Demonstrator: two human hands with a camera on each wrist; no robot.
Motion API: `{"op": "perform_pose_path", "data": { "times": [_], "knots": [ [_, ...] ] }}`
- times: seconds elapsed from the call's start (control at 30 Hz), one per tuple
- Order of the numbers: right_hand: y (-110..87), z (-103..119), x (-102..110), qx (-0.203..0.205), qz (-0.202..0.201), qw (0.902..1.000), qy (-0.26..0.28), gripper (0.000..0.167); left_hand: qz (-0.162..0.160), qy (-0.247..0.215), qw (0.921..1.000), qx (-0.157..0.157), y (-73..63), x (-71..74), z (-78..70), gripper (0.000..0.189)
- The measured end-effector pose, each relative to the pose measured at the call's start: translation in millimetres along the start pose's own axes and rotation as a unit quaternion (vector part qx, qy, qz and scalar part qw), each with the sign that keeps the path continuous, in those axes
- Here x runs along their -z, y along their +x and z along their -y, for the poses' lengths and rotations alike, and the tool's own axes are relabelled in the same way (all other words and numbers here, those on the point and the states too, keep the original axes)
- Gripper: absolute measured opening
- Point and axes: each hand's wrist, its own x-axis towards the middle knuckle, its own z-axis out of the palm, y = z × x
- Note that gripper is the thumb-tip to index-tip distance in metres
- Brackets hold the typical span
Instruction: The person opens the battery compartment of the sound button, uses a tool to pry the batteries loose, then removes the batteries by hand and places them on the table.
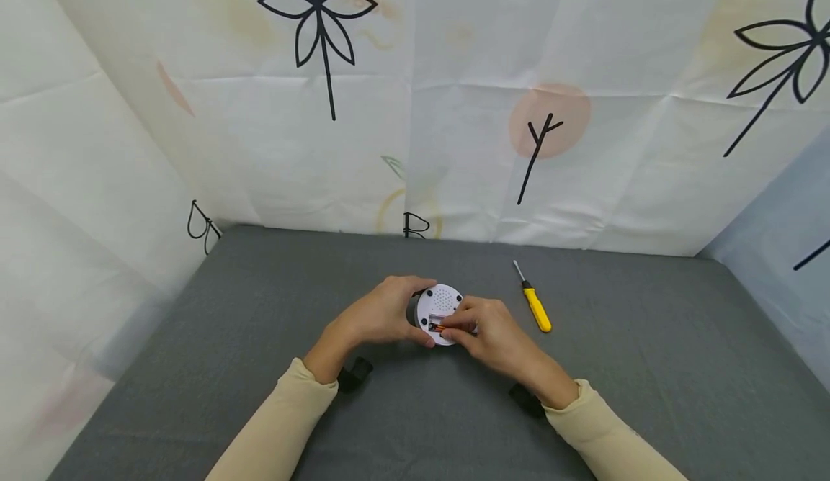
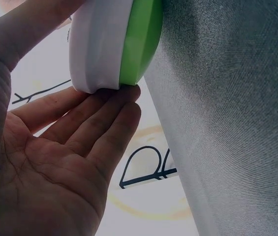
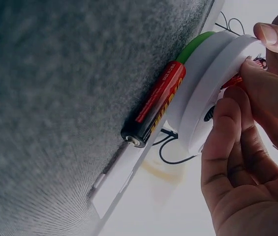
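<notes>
A round white device (image 1: 446, 298) with a speaker grille, small black feet and an open battery compartment stands with this face up. Its green lower part shows in the left wrist view. My left hand (image 1: 379, 313) grips it by the side, thumb near, fingers at the far edge. With thumb and fingertips, my right hand (image 1: 493, 331) pinches a red and black battery (image 3: 234, 80) at the compartment; fingers hide much of it. Another red and black battery (image 3: 154, 105) lies on the table beside the device, in the right wrist view.
A yellow-handled screwdriver (image 1: 537, 309) lies right of the hands on the grey table (image 1: 648, 366). In the right wrist view, a flat white piece (image 3: 111, 189) rests beyond the loose battery. White patterned cloth (image 1: 467, 164) hangs behind the table and at its sides.
</notes>
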Motion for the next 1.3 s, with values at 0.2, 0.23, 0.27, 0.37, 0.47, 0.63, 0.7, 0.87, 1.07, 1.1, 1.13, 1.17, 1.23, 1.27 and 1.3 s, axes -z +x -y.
{"op": "perform_pose_path", "data": {
  "times": [0.2,0.23,0.27,0.37,0.47,0.63,0.7,0.87,1.07,1.1,1.13,1.17,1.23,1.27,1.3],
  "knots": [
    [0.5,1,3,-0.01,0.004,0.9999,0.0,0.009,0.004,-0.005,1.0,-0.004,-0.4,-1.1,1.1,0.089],
    [0.6,2,6,-0.012,0.006,0.9999,0.003,0.009,0.003,-0.007,1.0,-0.004,-0.1,-1.2,1.8,0.089],
    [0.7,2,9,-0.015,0.01,0.9998,0.007,0.008,0.002,-0.006,1.0,-0.003,0.3,-1.2,2.6,0.088],
    [0.3,1,22,-0.021,0.027,0.9994,0.001,0.007,-0.009,-0.007,0.9999,0.003,1.3,-0.3,5.6,0.087],
    [-0.9,-2,36,-0.026,0.064,0.9975,-0.016,0.006,-0.018,-0.01,0.9997,0.017,2.1,1.2,9.2,0.088],
    [-2.9,-9,52,-0.041,0.128,0.9904,-0.031,0.007,-0.028,-0.022,0.9981,0.05,2.1,3.5,14.2,0.089],
    [-3.6,-11,56,-0.047,0.142,0.9877,-0.043,0.008,-0.03,-0.024,0.9975,0.059,1.7,4.1,16.5,0.089],
    [-4.3,-14,61,-0.072,0.176,0.9803,-0.055,0.012,-0.031,-0.026,0.9969,0.067,0.8,5.6,20.8,0.088],
    [-3.6,-14,61,-0.091,0.22,0.9709,-0.029,0.014,-0.028,-0.015,0.9967,0.074,1.1,6.4,22.7,0.088],
    [-3.9,-14,61,-0.092,0.225,0.9696,-0.031,0.014,-0.027,-0.014,0.9967,0.075,1.2,6.4,23.0,0.088],
    [-4.3,-14,60,-0.096,0.229,0.9682,-0.029,0.014,-0.027,-0.014,0.9967,0.076,1.2,6.4,23.2,0.088],
    [-4.6,-14,60,-0.099,0.233,0.9671,-0.027,0.014,-0.026,-0.014,0.9966,0.076,1.3,6.4,23.5,0.088],
    [-5.1,-15,59,-0.103,0.238,0.9655,-0.023,0.014,-0.025,-0.014,0.9967,0.076,1.3,6.6,24.2,0.088],
    [-5.2,-15,58,-0.103,0.24,0.9651,-0.021,0.013,-0.025,-0.014,0.9967,0.076,1.5,6.8,24.4,0.088],
    [-5.4,-16,58,-0.103,0.241,0.9648,-0.019,0.013,-0.025,-0.013,0.9967,0.075,1.7,6.9,24.7,0.088]
  ]
}}
